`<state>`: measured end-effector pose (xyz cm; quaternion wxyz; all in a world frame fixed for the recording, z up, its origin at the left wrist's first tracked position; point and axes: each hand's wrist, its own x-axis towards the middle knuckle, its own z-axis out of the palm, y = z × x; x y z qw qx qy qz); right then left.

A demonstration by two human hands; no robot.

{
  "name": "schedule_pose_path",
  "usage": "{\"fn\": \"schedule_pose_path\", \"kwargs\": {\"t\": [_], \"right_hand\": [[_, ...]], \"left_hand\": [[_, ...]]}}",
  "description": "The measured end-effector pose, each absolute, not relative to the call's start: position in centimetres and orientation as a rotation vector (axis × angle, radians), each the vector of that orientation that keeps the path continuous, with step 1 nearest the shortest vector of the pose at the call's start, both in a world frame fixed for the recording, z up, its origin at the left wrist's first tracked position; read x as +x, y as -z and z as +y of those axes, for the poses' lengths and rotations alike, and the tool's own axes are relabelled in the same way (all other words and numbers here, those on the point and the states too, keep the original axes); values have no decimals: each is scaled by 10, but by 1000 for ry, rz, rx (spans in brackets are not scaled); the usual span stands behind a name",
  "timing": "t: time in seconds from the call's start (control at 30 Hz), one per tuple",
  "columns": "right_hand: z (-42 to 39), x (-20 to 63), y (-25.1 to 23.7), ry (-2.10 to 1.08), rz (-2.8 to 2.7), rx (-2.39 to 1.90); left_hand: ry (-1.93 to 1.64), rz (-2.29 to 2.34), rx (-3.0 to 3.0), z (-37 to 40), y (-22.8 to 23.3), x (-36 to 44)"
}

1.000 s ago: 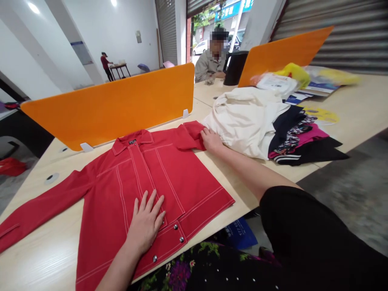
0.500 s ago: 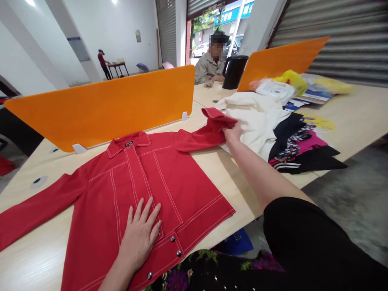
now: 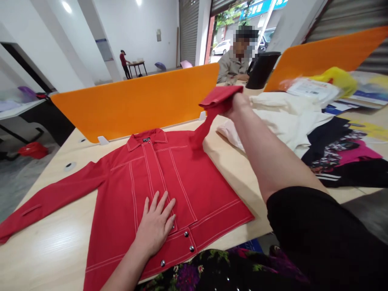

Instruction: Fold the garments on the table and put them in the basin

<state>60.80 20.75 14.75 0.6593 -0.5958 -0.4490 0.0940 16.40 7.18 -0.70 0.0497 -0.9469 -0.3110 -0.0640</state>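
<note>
A red jacket [image 3: 121,194] with white stitching and metal snaps lies front up on the light wooden table [image 3: 63,226], its collar pointing away from me. My left hand [image 3: 156,226] rests flat on the lower front of the jacket, fingers spread. My right hand [image 3: 239,106] is closed round the cuff end of one sleeve, the one to my right, and holds it up off the table. That sleeve [image 3: 220,101] is bent upward from the shoulder. The other sleeve [image 3: 51,198] lies stretched out on the left. The fingertips of my right hand are hidden.
An orange divider [image 3: 136,105] stands behind the jacket, another [image 3: 327,56] at the back right. White cloth [image 3: 287,117] and a pile of folded clothes [image 3: 348,153] lie on the right, with plastic bags [image 3: 321,87] behind. A person [image 3: 238,60] sits across the table near a black jug [image 3: 263,69].
My right hand has raised the sleeve higher off the table and toward the divider. My left hand stays flat on the jacket. The view has swung to the right.
</note>
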Motion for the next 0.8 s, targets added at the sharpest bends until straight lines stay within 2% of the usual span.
{"fn": "schedule_pose_path", "kwargs": {"t": [0.1, 0.2, 0.27, 0.33, 0.47, 0.57, 0.67, 0.8], "right_hand": [[230, 515, -143, -166, -1281, -1572], [223, 436, -100, -268, -1527, -1634], [208, 410, -65, -272, -1970, -1789], [194, 406, -35, -220, -2198, -1863], [181, 425, -4, -192, -2183, -1887], [183, 434, 2, -211, -2150, -1862], [187, 439, 5, -50, -2007, -1912], [190, 452, 13, 84, -1904, -2094]], "left_hand": [[204, -969, -2925, 71, 7, 165], [231, -999, -2988, 69, 8, 165], [304, -1024, -3051, 70, 8, 161], [495, -1127, -3074, 77, 6, 151], [911, -1517, -2732, 115, -10, 127], [831, -1832, -2468, 158, -23, 121], [635, -2132, -2334, 197, -28, 131], [662, -2267, -2316, 223, -25, 146]]}}
